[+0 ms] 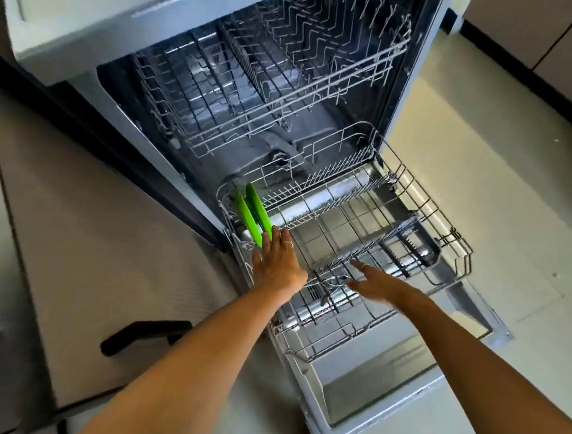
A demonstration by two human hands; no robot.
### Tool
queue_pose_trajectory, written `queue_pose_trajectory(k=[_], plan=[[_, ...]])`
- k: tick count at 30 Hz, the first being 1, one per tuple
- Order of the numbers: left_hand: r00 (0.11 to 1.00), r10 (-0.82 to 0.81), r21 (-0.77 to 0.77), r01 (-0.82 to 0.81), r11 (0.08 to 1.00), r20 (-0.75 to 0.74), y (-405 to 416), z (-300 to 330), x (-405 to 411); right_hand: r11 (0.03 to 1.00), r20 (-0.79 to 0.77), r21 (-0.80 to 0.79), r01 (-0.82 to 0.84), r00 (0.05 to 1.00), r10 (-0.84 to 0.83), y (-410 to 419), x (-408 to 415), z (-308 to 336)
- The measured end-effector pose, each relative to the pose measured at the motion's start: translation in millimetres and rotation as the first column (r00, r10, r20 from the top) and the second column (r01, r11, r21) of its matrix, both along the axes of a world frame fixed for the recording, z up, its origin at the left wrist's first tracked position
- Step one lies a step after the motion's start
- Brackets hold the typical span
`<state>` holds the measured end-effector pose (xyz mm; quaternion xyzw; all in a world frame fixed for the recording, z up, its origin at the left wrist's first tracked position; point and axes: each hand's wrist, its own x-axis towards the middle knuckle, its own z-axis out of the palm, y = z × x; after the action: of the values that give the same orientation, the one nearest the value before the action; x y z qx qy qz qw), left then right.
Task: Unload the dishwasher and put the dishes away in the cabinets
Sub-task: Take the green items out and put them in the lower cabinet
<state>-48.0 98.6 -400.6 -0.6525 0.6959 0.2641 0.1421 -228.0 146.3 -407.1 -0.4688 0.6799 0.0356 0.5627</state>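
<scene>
Reaching over the pulled-out lower rack point(425, 207), my right hand point(373, 283) hovers open and empty while my left hand point(276, 262), fingers straight, touches two green plates point(254, 214) standing just beyond its fingertips, likely light, rigid, best pinched by their upper rims.

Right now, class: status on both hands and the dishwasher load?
Left hand open, fingertips at two green plates upright in lower rack. Right hand open over rack. Upper rack looks empty. Nothing blocking.
</scene>
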Motion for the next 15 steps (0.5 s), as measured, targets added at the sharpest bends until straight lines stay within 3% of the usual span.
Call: queue_pose_trajectory(k=[15], plan=[[0.975,0.174,0.016,-0.178,0.984,0.135,-73,-66,28,0.995,0.153,-0.006,-0.097,0.983,0.096,-90,64,-80]])
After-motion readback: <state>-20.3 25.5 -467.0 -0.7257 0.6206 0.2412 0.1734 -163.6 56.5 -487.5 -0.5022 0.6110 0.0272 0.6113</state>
